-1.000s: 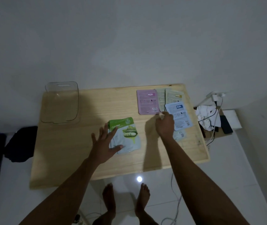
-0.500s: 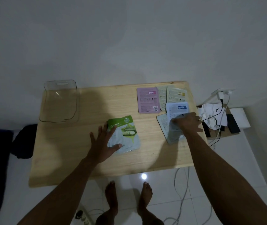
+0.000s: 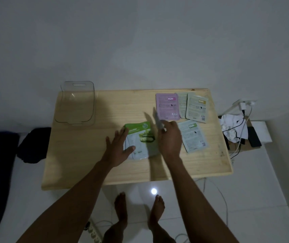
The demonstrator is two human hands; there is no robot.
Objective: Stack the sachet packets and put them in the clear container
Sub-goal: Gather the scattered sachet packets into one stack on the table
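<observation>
A green cucumber sachet (image 3: 141, 133) lies at the middle of the wooden table (image 3: 87, 155). My left hand (image 3: 118, 149) rests flat on its left edge, fingers spread. Just right of it, my right hand (image 3: 170, 139) is raised over the table and grips a pale sachet (image 3: 158, 122), blurred and seen edge-on. A green-label sachet (image 3: 193, 135) lies flat to the right. At the back right lie a pink sachet (image 3: 166, 106), a pale green sachet (image 3: 182, 104) and a yellow-label sachet (image 3: 195, 107), overlapping. The clear container (image 3: 77, 104) stands empty at the back left corner.
Beside the table's right edge are a crumpled white cloth (image 3: 231, 127), cables with a charger (image 3: 242, 107) and a dark phone (image 3: 253, 137). A dark bundle (image 3: 33, 146) lies on the floor at left. My bare feet and a power strip (image 3: 94, 232) are below the front edge.
My right hand lifted the blue-label sachet off the right pile and swung it left toward the green sachet, uncovering the green-label sachet. My left hand stayed on the green sachet.
</observation>
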